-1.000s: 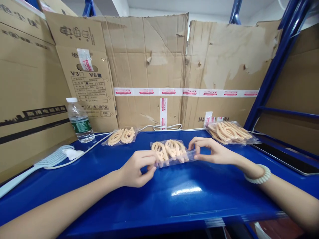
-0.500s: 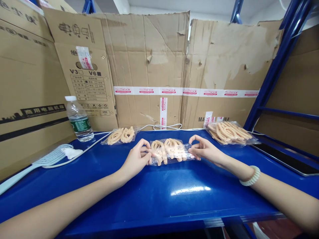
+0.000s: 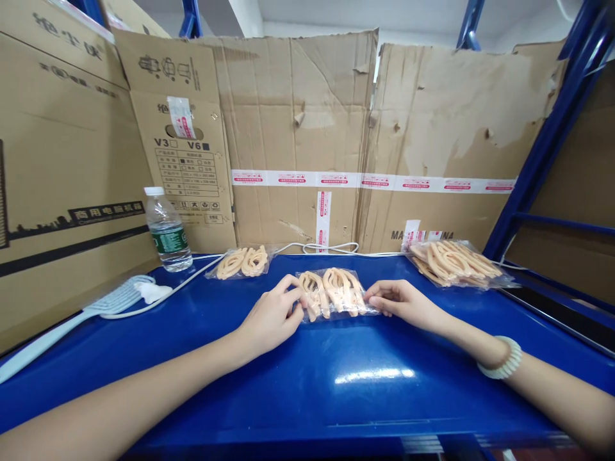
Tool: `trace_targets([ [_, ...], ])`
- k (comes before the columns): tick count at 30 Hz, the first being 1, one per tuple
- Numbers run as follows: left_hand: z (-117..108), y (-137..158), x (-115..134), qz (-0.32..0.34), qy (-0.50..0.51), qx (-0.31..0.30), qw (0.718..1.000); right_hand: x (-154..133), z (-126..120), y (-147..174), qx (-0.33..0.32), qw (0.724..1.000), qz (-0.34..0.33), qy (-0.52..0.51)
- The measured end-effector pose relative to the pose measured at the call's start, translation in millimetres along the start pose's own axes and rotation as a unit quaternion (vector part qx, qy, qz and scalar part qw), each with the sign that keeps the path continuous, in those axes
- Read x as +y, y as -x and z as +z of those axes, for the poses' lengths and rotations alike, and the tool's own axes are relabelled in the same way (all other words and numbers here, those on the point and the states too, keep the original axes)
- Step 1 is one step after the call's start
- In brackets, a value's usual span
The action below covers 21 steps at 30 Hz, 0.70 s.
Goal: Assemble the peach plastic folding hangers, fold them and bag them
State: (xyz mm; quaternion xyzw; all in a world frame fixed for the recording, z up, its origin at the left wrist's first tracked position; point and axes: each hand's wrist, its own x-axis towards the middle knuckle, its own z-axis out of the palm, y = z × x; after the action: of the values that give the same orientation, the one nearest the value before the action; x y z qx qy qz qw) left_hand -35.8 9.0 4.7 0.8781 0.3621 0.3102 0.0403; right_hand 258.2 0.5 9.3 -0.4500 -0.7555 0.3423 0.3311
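Note:
A clear plastic bag (image 3: 334,294) holding beige looped pieces lies flat on the blue table in front of me. My left hand (image 3: 276,315) is at its left edge, fingers curled and the tips at the plastic. At the opposite edge, my right hand (image 3: 401,304) pinches the film between thumb and fingers. Behind my left hand lies a second clear bag (image 3: 243,262) with similar beige loops. A fuller bag of beige pieces (image 3: 454,264) rests at the back right, beyond my right hand.
A water bottle (image 3: 168,230) stands at the back left. Near it are a pale blue slotted paddle (image 3: 113,301), a crumpled white piece (image 3: 152,291) and a white cable (image 3: 192,267). A dark flat device (image 3: 562,317) lies at right. Cardboard (image 3: 298,121) walls the back.
The bag's right end, lifted and bunched earlier, now lies flatter. My right fingers have come closer together and lower, while my left fingers have loosened slightly. The camera view has shifted a little.

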Motion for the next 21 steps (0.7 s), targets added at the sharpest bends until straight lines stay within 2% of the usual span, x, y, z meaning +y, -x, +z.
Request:
trace_targets([
  [4, -17, -3, 2, 0.103, -0.13, -0.061, 0.984, -1, -5, 2, -0.031, 0.999, -0.012, 0.025],
  [7, -22, -6, 0, 0.141, -0.178, -0.107, 0.968, 3, -5, 2, -0.034, 0.999, -0.016, 0.028],
  [13, -12, -5, -7, 0.22, -0.21, -0.104, 0.947, 8, 1, 2, -0.025, 0.993, -0.043, 0.102],
  [17, -8, -4, -7, 0.236, -0.234, -0.095, 0.938, 7, 3, 2, -0.005, 0.986, -0.077, 0.15],
  [21, -11, -5, -5, 0.217, -0.208, -0.103, 0.948, 4, 5, 3, 0.008, 0.974, -0.127, 0.187],
])
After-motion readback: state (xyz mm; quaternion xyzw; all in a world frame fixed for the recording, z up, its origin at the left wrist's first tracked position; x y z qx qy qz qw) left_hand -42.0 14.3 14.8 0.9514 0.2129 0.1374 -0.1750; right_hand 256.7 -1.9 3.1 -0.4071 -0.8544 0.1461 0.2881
